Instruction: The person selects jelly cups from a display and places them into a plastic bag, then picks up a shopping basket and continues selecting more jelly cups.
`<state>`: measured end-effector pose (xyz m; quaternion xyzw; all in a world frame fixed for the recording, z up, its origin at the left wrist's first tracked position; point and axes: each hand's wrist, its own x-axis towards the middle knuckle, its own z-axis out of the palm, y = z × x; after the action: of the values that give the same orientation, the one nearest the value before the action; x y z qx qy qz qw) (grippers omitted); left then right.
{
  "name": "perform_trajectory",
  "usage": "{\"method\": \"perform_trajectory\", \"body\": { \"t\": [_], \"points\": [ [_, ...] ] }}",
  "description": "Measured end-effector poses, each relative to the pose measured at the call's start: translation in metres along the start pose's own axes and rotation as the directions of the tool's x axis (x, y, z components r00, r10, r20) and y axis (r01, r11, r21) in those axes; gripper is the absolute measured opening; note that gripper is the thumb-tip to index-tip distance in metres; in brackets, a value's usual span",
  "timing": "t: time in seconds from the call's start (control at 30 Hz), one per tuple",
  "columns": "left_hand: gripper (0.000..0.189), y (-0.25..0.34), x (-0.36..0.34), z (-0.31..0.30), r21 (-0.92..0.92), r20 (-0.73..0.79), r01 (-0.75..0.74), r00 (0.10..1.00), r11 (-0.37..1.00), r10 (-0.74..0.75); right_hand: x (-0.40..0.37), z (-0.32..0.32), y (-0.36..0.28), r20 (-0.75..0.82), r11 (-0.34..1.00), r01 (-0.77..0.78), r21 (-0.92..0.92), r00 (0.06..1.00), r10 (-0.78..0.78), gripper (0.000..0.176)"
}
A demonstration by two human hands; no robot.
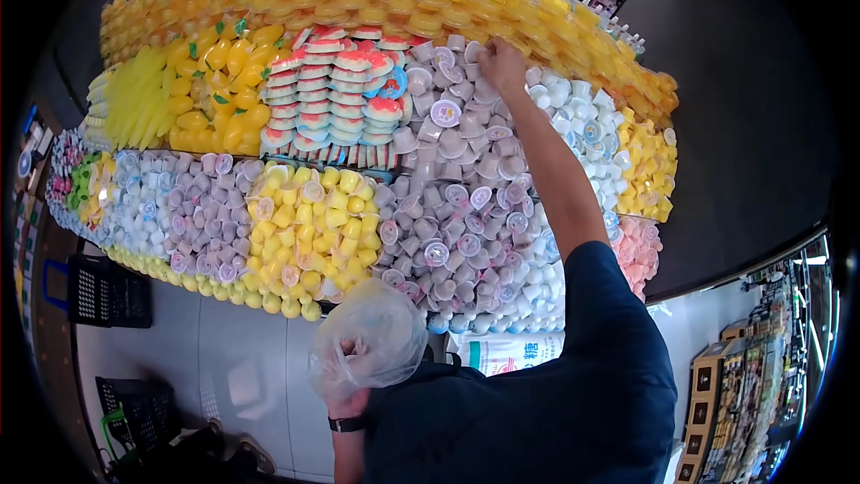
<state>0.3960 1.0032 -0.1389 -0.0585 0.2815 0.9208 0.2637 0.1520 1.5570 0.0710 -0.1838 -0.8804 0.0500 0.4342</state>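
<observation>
My right hand [503, 67] reaches across the display to the far edge of a heap of pale purple jelly cups [461, 148]. Its fingers are curled down among the cups, and what they pinch, if anything, is hidden. Close to my body, a clear plastic bag [394, 327] surrounds my left hand [351, 376], whose closed fingers grip it. A dark band circles that wrist. White jelly cups [587, 112] lie just right of my right forearm, and stacked yellow-orange tubs [403, 4] rise behind the hand.
Yellow jelly cups [313, 224], red-and-white packs [327, 94] and yellow mango-shaped packs [228, 63] fill neighbouring sections. Black baskets [112, 291] stand on the floor at left. A printed white sack [511, 351] sits below the front edge. Store shelves [730, 394] are at lower right.
</observation>
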Motion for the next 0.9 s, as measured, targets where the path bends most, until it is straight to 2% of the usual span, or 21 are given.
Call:
{"method": "perform_trajectory", "body": {
  "t": [0.03,0.1,0.17,0.2,0.23,0.27,0.33,0.37,0.4,0.43,0.5,0.53,0.57,0.6,0.63,0.7,0.77,0.8,0.83,0.87,0.9],
  "points": [
    [0.036,-0.002,0.001,-0.003,-0.004,-0.003,-0.003,1.000,1.000,0.003,0.002,0.000,-0.003,-0.008,0.994,0.069,-0.090,0.998,-0.070,0.024],
    [0.035,-0.003,-0.002,-0.011,-0.071,-0.032,-0.001,1.000,0.997,-0.002,0.004,0.001,-0.004,0.025,0.992,0.065,-0.113,0.998,-0.063,0.023],
    [0.036,-0.001,-0.001,-0.014,-0.022,-0.001,0.018,1.000,1.000,-0.018,0.006,-0.003,-0.001,0.054,0.988,0.058,-0.142,0.997,-0.051,0.022],
    [0.037,-0.002,0.001,-0.013,0.025,0.031,0.032,0.999,0.999,-0.033,0.007,-0.005,0.001,-0.042,0.978,0.103,-0.180,0.993,-0.112,0.023],
    [0.038,-0.003,0.004,-0.014,-0.069,0.048,0.074,0.996,0.995,-0.071,0.006,-0.004,0.002,-0.127,0.965,0.149,-0.216,0.976,-0.179,0.023],
    [0.039,-0.004,0.004,-0.014,-0.164,0.045,0.107,0.994,0.981,-0.101,0.008,-0.004,0.007,-0.205,0.962,0.185,-0.199,0.952,-0.226,0.026],
    [0.039,0.002,0.002,0.015,-0.138,-0.064,0.041,0.997,0.990,-0.050,-0.013,-0.031,-0.017,-0.093,0.975,0.172,0.142,0.983,-0.160,0.031],
    [0.046,-0.005,0.003,-0.005,0.327,-0.005,-0.007,1.000,0.945,0.010,-0.041,-0.058,-0.056,0.013,0.970,0.062,0.234,0.998,-0.067,0.026],
    [0.046,-0.010,0.004,-0.011,0.238,-0.010,0.012,1.000,0.971,-0.010,-0.082,-0.084,-0.090,0.059,0.820,0.018,0.572,0.996,-0.063,0.022],
    [0.051,-0.009,0.008,-0.019,-0.376,0.200,0.130,0.978,0.917,-0.056,-0.131,-0.113,-0.139,0.099,0.687,-0.024,0.726,0.993,-0.071,0.021],
    [0.058,-0.013,0.014,-0.014,-0.330,0.232,0.092,0.973,0.940,-0.014,-0.221,-0.162,-0.189,0.320,0.637,-0.149,0.756,0.934,-0.160,0.016],
    [0.058,-0.015,0.016,-0.011,-0.312,0.210,0.091,0.977,0.946,-0.025,-0.260,-0.171,-0.199,0.330,0.488,-0.118,0.865,0.867,-0.375,0.013],
    [0.058,-0.016,0.016,-0.009,-0.398,0.288,0.126,0.958,0.909,-0.007,-0.282,-0.187,-0.216,0.394,0.469,-0.130,0.874,0.754,-0.526,0.011],
    [0.058,-0.016,0.016,-0.006,-0.476,0.368,0.173,0.930,0.862,0.017,-0.309,-0.193,-0.232,0.400,0.481,-0.112,0.869,0.732,-0.552,0.015],
    [0.058,-0.015,0.013,-0.004,-0.454,0.366,0.187,0.931,0.871,-0.009,-0.324,-0.201,-0.246,0.440,0.441,-0.192,0.877,0.693,-0.572,0.016],
    [0.053,-0.015,0.007,0.000,-0.350,0.117,0.114,0.990,0.930,-0.078,-0.350,-0.193,-0.251,0.401,0.449,-0.131,0.884,0.707,-0.583,0.019],
    [0.049,-0.015,0.007,0.000,-0.294,0.058,0.166,0.986,0.941,-0.156,-0.359,-0.181,-0.243,0.316,0.531,0.050,0.846,0.754,-0.575,0.022],
    [0.047,-0.011,0.006,-0.002,0.321,0.075,0.099,0.989,0.942,-0.129,-0.357,-0.183,-0.236,0.410,0.573,-0.012,0.819,0.711,-0.571,0.024],
    [0.046,-0.009,0.007,-0.003,0.808,0.119,-0.033,0.987,0.588,-0.109,-0.357,-0.185,-0.233,0.413,0.582,-0.013,0.813,0.717,-0.561,0.024],
    [0.043,-0.009,0.010,0.019,0.932,0.172,-0.149,0.984,0.330,-0.042,-0.358,-0.186,-0.230,0.484,0.642,-0.023,0.766,0.678,-0.553,0.026],
    [0.043,-0.014,0.009,0.021,0.932,0.174,-0.150,0.984,0.330,-0.045,-0.359,-0.186,-0.229,0.552,0.696,-0.032,0.718,0.635,-0.541,0.027]
  ]
}}
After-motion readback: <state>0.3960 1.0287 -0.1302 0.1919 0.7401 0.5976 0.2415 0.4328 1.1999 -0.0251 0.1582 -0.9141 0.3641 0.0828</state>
